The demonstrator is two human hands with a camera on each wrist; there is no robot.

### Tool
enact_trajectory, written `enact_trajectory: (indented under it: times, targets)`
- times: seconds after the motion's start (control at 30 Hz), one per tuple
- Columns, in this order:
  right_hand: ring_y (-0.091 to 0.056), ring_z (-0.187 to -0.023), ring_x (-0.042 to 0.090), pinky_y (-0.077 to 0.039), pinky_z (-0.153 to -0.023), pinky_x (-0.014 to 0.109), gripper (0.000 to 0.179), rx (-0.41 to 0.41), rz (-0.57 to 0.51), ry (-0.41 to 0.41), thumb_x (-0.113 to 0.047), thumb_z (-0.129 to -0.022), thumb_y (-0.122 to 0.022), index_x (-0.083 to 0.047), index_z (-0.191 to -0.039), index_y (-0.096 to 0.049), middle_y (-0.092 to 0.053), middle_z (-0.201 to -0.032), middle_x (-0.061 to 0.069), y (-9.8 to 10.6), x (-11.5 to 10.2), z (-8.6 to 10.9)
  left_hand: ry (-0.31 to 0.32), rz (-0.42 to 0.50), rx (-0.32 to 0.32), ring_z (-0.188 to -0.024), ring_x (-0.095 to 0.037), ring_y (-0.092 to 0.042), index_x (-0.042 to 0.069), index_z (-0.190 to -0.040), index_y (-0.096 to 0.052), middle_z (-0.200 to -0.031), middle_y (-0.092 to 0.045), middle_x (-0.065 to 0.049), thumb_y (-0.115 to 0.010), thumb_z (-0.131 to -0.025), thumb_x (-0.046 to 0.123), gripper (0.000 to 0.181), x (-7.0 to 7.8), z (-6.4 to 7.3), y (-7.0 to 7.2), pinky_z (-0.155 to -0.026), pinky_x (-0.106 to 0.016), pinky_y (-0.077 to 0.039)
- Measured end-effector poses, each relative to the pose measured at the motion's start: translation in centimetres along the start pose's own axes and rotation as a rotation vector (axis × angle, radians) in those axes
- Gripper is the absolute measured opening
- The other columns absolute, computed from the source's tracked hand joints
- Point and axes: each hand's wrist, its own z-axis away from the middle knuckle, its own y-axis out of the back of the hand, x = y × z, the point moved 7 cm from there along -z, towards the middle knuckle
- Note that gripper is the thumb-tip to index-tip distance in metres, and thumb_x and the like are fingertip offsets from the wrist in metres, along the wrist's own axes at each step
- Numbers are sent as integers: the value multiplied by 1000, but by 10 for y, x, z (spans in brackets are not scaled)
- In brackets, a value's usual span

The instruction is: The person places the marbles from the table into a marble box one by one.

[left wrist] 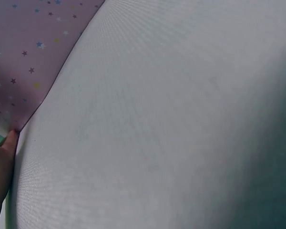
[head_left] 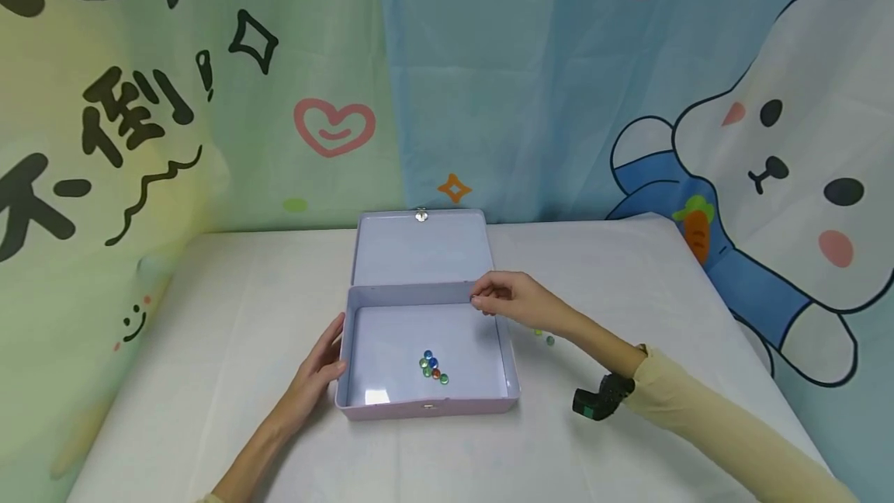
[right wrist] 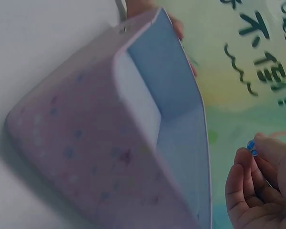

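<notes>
A shallow lilac tin box [head_left: 382, 411] sits on the table with its hinged lid [head_left: 422, 248] laid back behind it. Several glass marbles [head_left: 434, 364], in blue, green and orange, lie grouped on its floor. My left hand [head_left: 317, 363] rests against the left wall, thumb near the rim and fingers extended along the side. Over the box's back right corner is my right hand [head_left: 513, 297]. Between its thumb and forefinger it pinches a blue marble [right wrist: 251, 147], seen clearly in the right wrist view. Stars decorate the box's outer side [left wrist: 33, 52].
To the right of the box, partly behind my right forearm, a green marble [head_left: 550, 341] and a yellowish marble [head_left: 538, 331] lie on the white tablecloth [head_left: 594, 449]. A printed curtain [head_left: 489, 99] hangs behind the table. A black wrist camera [head_left: 604, 397] is strapped to my right wrist.
</notes>
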Motion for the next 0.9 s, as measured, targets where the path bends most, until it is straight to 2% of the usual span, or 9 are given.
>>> enact_trajectory:
  times: [0.1,0.2,0.33,0.5,0.57,0.7,0.77,0.83,0.9]
  targets:
    - [-62,-84,24,-53,-74,23,20,-65,20,51,-21,-94,-63,-8,-109,-66,-67,-94,11,-14,-15,-11,0,6,0,-148,-44,-19,29,-156,-14,-164,-12,-9,-44,-98,16,67,1,0,0,-106,-22,-32]
    - [-63,-83,19,-53,-74,23,20,-118,41,77,-20,-94,-63,-6,-108,-66,-68,-94,8,-27,-26,-22,-1,11,-2,-148,-44,-19,29,-156,-14,-165,-12,-8,-44,-98,16,67,1,0,0,-102,-14,-31]
    - [-63,-81,11,-54,-75,21,20,-182,74,106,-18,-93,-64,-5,-108,-66,-70,-96,11,-43,-36,-36,-1,11,-3,-148,-44,-19,30,-156,-14,-165,-12,-8,-44,-98,17,66,1,0,0,-103,-16,-31]
    - [-67,-85,23,-54,-74,19,17,-260,86,145,-16,-93,-64,-5,-106,-66,-70,-98,20,-62,-42,-54,-8,26,-7,-148,-44,-17,30,-156,-15,-165,-11,-8,-44,-98,15,66,0,0,0,-100,-11,-31]
    - [-67,-86,24,-53,-73,18,17,-287,95,144,-17,-93,-65,-6,-105,-66,-70,-99,20,-70,-42,-61,-7,23,-5,-148,-44,-17,30,-156,-15,-165,-12,-8,-44,-98,15,66,1,0,1,-102,-13,-32]
    - [-63,-81,12,-51,-72,15,15,-334,163,141,-18,-93,-65,-7,-103,-67,-71,-96,14,-86,-45,-72,4,10,0,-148,-43,-19,31,-156,-15,-165,-12,-7,-43,-98,17,66,1,0,1,-111,-38,-31]
    - [-60,-78,5,-50,-72,15,15,-355,211,154,-19,-93,-65,-8,-102,-68,-71,-93,9,-94,-47,-77,6,15,-2,-148,-44,-18,30,-156,-14,-165,-12,-8,-43,-99,17,66,1,0,1,-110,-38,-32]
    - [-58,-77,1,-49,-72,13,14,-379,258,179,-18,-92,-65,-8,-101,-69,-70,-91,5,-102,-48,-80,-2,27,-8,-148,-45,-17,28,-156,-14,-165,-11,-10,-43,-99,15,66,1,0,0,-109,-30,-34]
    - [-57,-77,0,-48,-73,12,13,-402,298,196,-18,-92,-66,-8,-100,-70,-70,-91,2,-111,-48,-83,-7,27,-11,-147,-46,-17,27,-157,-14,-165,-10,-10,-43,-99,15,66,1,0,0,-108,-30,-34]
